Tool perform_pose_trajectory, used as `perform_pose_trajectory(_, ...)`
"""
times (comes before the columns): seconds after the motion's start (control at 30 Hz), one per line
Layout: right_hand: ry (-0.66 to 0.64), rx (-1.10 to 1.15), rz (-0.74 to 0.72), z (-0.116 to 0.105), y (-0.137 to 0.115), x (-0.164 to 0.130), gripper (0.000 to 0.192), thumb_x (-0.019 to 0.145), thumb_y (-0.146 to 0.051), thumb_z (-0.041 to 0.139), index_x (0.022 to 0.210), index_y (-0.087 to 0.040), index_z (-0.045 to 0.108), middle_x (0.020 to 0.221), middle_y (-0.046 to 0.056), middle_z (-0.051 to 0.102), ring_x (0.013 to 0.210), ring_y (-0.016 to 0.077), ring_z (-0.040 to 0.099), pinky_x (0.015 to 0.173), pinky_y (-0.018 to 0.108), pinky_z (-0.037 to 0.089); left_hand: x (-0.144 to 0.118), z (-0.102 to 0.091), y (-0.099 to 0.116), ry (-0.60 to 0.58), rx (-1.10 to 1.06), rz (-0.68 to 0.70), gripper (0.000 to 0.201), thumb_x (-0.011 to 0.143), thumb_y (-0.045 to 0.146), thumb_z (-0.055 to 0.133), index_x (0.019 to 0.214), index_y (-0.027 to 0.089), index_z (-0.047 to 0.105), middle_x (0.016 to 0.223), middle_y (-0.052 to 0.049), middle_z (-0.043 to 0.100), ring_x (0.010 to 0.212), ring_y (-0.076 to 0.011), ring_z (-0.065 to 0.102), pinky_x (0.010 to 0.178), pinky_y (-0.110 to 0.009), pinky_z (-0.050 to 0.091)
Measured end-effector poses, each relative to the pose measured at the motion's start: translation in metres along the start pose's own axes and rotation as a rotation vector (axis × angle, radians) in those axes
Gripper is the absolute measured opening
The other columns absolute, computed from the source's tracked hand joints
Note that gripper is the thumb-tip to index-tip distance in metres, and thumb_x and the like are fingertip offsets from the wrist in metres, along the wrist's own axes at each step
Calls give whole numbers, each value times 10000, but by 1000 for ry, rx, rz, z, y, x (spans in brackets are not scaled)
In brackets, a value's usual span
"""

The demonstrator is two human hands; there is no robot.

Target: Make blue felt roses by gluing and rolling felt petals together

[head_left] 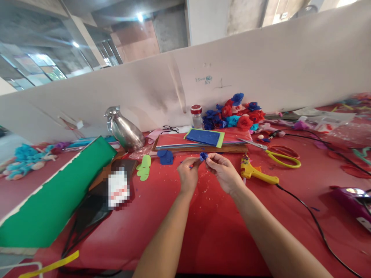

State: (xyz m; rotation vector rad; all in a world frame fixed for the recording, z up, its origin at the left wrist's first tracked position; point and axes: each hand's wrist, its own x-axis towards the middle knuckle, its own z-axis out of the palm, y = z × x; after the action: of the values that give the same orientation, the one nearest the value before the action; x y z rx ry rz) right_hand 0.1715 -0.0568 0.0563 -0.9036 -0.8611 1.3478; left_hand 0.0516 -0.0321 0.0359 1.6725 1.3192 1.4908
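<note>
Over the red table, a small blue paper flower (203,156) is pinched between my two hands. My left hand (188,174) grips it from the left, and a bit of blue shows at its fingers. From the right, my right hand (223,170) holds the flower's side with thumb and fingertips. Blue paper petals (165,157) lie left of my hands, beside light green cut pieces (144,168). A yellow glue gun (257,173) rests just right of my right hand. Scissors with yellow and red handles (282,155) lie behind it.
Behind my hands, a blue paper sheet (203,137) tops a stack of coloured paper. Finished paper flowers (234,114), a glass jar (196,117) and a steel jug (124,129) stand along the white partition. A green board (58,197) lies left; the gun's black cord (315,224) crosses the right.
</note>
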Motion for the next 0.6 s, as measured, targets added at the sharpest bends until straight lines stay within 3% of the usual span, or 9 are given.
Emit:
perform_pose_trajectory(0.33,-10,82,83,-2,0,0,258,531,-349,776,669,-204,614,644,-31,576,586,102,468,583,251,333,1,1,-3,-5,-44,-64,138,754,163,607,743,191,741,791,-22,742,751,-153,663,730,-266,515)
perform_pose_trajectory(0.43,41,21,62,-2,-1,-1,236,579,-371,745,673,-209,601,689,-23,607,612,110,493,593,256,335,1,2,-5,3,-81,-96,140,736,150,607,720,193,739,766,-9,735,744,-150,656,738,-266,509)
perform_pose_trajectory(0.6,51,-38,16,-1,0,0,264,565,-382,762,632,-203,581,589,-41,552,575,100,471,594,253,333,1,4,-5,-10,-121,-128,124,715,163,621,700,191,741,743,-7,723,723,-145,632,725,-261,494)
